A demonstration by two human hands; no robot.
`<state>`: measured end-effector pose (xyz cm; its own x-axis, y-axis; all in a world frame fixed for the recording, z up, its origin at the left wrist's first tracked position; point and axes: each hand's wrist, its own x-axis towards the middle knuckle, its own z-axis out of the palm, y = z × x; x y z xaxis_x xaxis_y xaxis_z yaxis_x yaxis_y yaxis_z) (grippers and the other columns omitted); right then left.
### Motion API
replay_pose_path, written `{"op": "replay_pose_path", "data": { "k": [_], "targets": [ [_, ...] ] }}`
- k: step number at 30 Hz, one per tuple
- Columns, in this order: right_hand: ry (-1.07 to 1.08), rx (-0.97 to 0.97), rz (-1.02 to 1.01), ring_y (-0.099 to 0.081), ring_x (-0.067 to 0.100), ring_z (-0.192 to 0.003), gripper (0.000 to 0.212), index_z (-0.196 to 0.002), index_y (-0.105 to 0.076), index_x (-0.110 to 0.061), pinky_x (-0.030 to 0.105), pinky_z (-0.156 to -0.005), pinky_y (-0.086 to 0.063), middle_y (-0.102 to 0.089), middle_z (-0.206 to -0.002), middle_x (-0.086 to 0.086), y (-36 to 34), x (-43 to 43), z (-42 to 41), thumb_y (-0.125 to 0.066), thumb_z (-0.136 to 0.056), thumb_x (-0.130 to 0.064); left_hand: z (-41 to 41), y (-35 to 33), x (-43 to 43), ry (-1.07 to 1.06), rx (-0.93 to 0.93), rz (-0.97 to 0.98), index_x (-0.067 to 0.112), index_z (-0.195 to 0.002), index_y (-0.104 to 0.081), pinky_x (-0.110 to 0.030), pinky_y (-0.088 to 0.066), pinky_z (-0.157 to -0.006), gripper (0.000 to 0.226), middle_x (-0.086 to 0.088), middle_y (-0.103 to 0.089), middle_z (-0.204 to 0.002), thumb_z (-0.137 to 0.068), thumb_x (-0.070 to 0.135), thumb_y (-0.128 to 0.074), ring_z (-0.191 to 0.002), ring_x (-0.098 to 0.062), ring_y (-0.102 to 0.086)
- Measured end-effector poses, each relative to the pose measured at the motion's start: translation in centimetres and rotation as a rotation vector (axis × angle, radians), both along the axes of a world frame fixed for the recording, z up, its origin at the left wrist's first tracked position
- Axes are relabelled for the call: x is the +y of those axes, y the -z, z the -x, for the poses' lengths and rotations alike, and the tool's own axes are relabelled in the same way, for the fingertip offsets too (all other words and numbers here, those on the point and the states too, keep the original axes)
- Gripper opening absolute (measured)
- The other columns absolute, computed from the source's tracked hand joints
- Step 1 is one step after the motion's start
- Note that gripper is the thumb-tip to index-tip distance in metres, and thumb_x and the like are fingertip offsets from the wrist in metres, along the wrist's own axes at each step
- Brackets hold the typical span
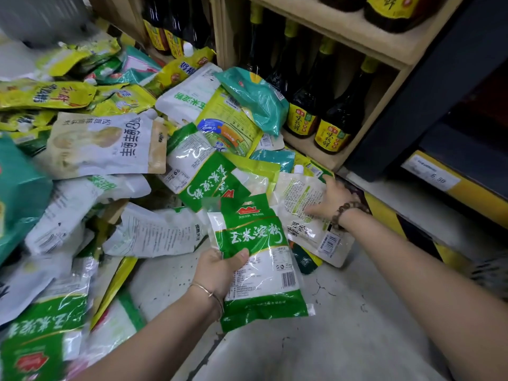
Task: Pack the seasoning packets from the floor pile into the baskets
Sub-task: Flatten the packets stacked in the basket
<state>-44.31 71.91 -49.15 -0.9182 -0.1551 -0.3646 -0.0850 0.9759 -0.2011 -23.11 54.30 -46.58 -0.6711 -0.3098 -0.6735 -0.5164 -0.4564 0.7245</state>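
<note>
A big pile of seasoning packets [115,149], green, yellow, teal and white, covers the floor on the left and centre. My left hand [220,270] grips a green-and-white starch packet [261,259] by its left edge, thumb on its front, held above the bare floor. My right hand [334,198] reaches to the right edge of the pile and takes hold of a white pouch [308,215] with printed text, fingers spread over its top. No basket shows in this view.
A wooden shelf unit [338,42] with dark sauce bottles [334,125] stands right behind the pile. A dark shelf with a yellow price strip [439,177] runs along the right. Bare grey concrete floor [343,325] lies in front of me.
</note>
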Motion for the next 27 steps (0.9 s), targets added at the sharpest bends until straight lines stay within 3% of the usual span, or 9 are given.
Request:
{"op": "replay_pose_path", "data": {
  "k": [2, 4, 7, 10, 13, 15, 17, 22, 27],
  "targets": [
    [0.041, 0.031, -0.106, -0.046, 0.027, -0.123, 0.091, -0.131, -0.039, -0.02, 0.044, -0.103, -0.033, -0.048, -0.135, 0.008, 0.8, 0.3, -0.1, -0.077, -0.058, -0.06, 0.0, 0.3, -0.2, -0.013, -0.015, -0.022, 0.005, -0.067, -0.066, -0.047, -0.052, -0.074, 0.017, -0.02, -0.07, -0.073, -0.083, 0.001, -0.064, -0.064, -0.03, -0.065],
    [0.079, 0.064, -0.077, -0.056, 0.026, -0.107, 0.06, -0.102, -0.054, -0.022, 0.038, -0.089, -0.039, -0.061, -0.115, 0.006, 1.3, 1.0, -0.4, -0.075, -0.061, -0.06, 0.0, 0.5, -0.4, -0.021, -0.027, -0.029, 0.005, -0.067, -0.065, -0.045, -0.054, -0.07, 0.017, -0.019, -0.069, -0.071, -0.083, 0.0, -0.064, -0.062, -0.029, -0.065],
    [0.103, -0.061, 0.137, -0.052, 0.021, -0.078, 0.04, -0.062, -0.044, -0.023, 0.026, -0.055, -0.032, -0.057, -0.074, -0.004, 1.5, 2.1, -1.2, -0.076, -0.071, -0.046, -0.1, 1.0, -0.3, -0.05, -0.044, -0.054, 0.001, -0.071, -0.064, -0.034, -0.056, -0.05, 0.013, -0.016, -0.069, -0.065, -0.084, -0.002, -0.062, -0.05, -0.025, -0.065],
    [0.127, -0.12, 0.312, -0.052, 0.015, -0.075, 0.026, -0.073, -0.051, -0.022, 0.024, -0.056, -0.034, -0.055, -0.078, -0.006, 1.3, 2.7, -2.2, -0.074, -0.077, -0.033, 0.0, 1.3, -0.1, -0.047, -0.065, -0.051, -0.001, -0.075, -0.062, -0.03, -0.055, -0.047, 0.008, -0.016, -0.069, -0.064, -0.083, -0.001, -0.064, -0.05, -0.025, -0.065],
    [0.163, -0.069, 0.466, -0.06, 0.022, -0.081, 0.024, -0.087, -0.059, -0.008, 0.032, -0.069, -0.05, -0.064, -0.089, 0.007, 0.1, 3.4, -3.5, -0.074, -0.078, -0.024, 0.0, 1.1, 0.0, -0.018, -0.066, -0.034, -0.003, -0.082, -0.062, -0.036, -0.056, -0.061, 0.006, -0.02, -0.069, -0.074, -0.081, 0.001, -0.066, -0.06, -0.028, -0.066],
    [0.184, 0.01, 0.542, -0.059, 0.024, -0.078, 0.023, -0.082, -0.056, -0.006, 0.034, -0.065, -0.049, -0.062, -0.084, 0.009, -1.2, 4.1, -4.6, -0.074, -0.077, -0.02, 0.2, 0.6, -0.1, 0.011, -0.044, -0.036, 0.001, -0.08, -0.062, -0.035, -0.057, -0.057, 0.004, -0.018, -0.071, -0.073, -0.082, 0.001, -0.065, -0.059, -0.027, -0.067],
    [0.239, 0.084, 0.613, -0.056, 0.02, -0.073, 0.024, -0.078, -0.053, -0.008, 0.03, -0.06, -0.044, -0.06, -0.079, 0.005, -3.0, 4.9, -5.6, -0.073, -0.078, -0.019, 0.6, -0.2, -0.4, 0.022, -0.008, -0.002, 0.004, -0.072, -0.06, -0.031, -0.056, -0.051, 0.011, -0.014, -0.07, -0.066, -0.082, 0.001, -0.065, -0.055, -0.026, -0.067],
    [0.412, 0.154, 0.943, -0.067, 0.009, -0.081, 0.02, -0.086, -0.057, -0.027, 0.03, -0.067, -0.053, -0.068, -0.091, -0.006, -8.1, 7.3, -8.2, -0.073, -0.079, -0.018, 1.8, -3.7, -0.8, 0.11, 0.142, 0.141, -0.001, -0.088, -0.057, -0.054, -0.049, -0.083, 0.016, -0.021, -0.063, -0.085, -0.08, 0.008, -0.069, -0.078, -0.031, -0.058],
    [0.493, 0.316, 1.204, -0.069, 0.011, -0.08, 0.018, -0.084, -0.064, -0.028, 0.029, -0.067, -0.054, -0.073, -0.084, -0.009, -13.7, 6.4, -10.6, -0.066, -0.083, -0.009, 3.5, -9.0, -1.2, 0.129, 0.341, 0.219, -0.001, -0.098, -0.059, -0.043, -0.051, -0.079, 0.025, -0.021, -0.063, -0.087, -0.077, 0.009, -0.071, -0.078, -0.031, -0.062]
  ]
}}
